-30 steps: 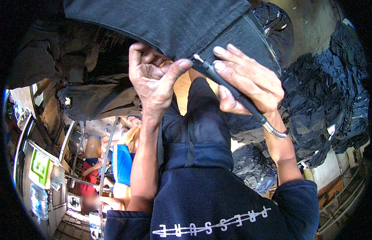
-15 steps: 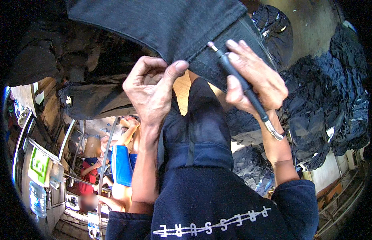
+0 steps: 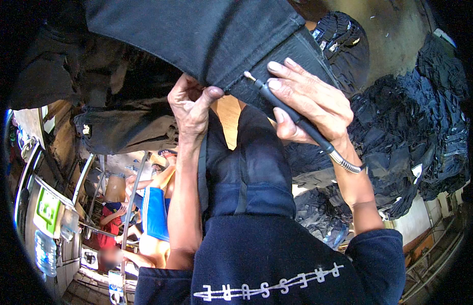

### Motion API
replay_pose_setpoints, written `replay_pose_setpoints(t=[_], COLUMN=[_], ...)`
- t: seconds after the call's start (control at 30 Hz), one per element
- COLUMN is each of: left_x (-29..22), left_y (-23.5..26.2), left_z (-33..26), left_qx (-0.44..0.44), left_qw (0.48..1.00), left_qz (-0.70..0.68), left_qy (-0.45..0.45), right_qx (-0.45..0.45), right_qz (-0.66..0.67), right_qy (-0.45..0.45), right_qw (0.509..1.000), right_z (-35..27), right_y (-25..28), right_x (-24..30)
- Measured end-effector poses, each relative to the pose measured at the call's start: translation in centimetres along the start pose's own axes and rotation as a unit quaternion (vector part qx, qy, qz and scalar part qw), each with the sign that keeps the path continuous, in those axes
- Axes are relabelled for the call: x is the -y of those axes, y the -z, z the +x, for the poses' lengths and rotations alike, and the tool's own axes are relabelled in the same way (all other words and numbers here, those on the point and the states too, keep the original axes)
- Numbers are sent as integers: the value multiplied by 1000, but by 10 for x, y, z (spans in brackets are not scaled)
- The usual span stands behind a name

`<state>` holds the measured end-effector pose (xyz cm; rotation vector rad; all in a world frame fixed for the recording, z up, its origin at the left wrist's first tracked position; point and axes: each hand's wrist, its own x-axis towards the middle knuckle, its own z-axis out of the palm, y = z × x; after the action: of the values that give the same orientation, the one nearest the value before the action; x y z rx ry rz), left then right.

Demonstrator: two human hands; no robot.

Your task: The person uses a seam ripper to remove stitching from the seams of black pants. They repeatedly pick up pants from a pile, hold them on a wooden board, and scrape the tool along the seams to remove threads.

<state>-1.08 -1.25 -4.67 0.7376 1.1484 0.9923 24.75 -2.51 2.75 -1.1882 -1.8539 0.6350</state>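
Note:
Black denim cloth (image 3: 206, 40), with a stitched hem seam, stretches over a flat dark board (image 3: 292, 56) in front of me. At its near corner, my left hand (image 3: 191, 109) pinches the edge between thumb and fingers. My right hand (image 3: 317, 104) grips a slim black rotary tool handpiece (image 3: 292, 113) with a springy metal sleeve at its rear. Its small pale bit touches or hovers just over the hem seam; I cannot tell which. The fingertips of my right hand lie along the board beside the tool.
Heaps of dark garments (image 3: 389, 122) cover the right side. A folded dark bundle (image 3: 340, 33) sits beyond the board. More dark cloth (image 3: 129, 129) hangs at the left. Lower left, a person in blue shorts (image 3: 156, 213) and another in red (image 3: 108, 229) are near metal rails.
The rotary tool and my right hand have moved left and slightly down, bringing the bit to the seam. The cloth has shifted slightly left, with my left hand still pinching its edge.

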Motion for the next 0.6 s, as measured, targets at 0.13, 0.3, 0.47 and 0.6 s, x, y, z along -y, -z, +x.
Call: replay_pose_setpoints(t=[0.13, 0.3, 0.47, 0.6], left_x=[0, 0, -3, -3], left_y=[-4, -4, -3, -6], left_z=[0, 0, 1, 1], left_qx=[3, 5, 20, 6], left_qw=[1000, 1000, 1000, 1000], left_qz=[0, -13, -7, -13], left_qy=[-5, -7, -12, -6], right_qx=[-1, -15, -41, -67], right_qz=[-10, -19, -22, -30], right_qy=[0, -8, -32, -31], right_qw=[1000, 1000, 998, 997], right_z=[1, 0, -3, -3], right_y=[0, -1, -1, -3], right_x=[0, 0, 0, -2])
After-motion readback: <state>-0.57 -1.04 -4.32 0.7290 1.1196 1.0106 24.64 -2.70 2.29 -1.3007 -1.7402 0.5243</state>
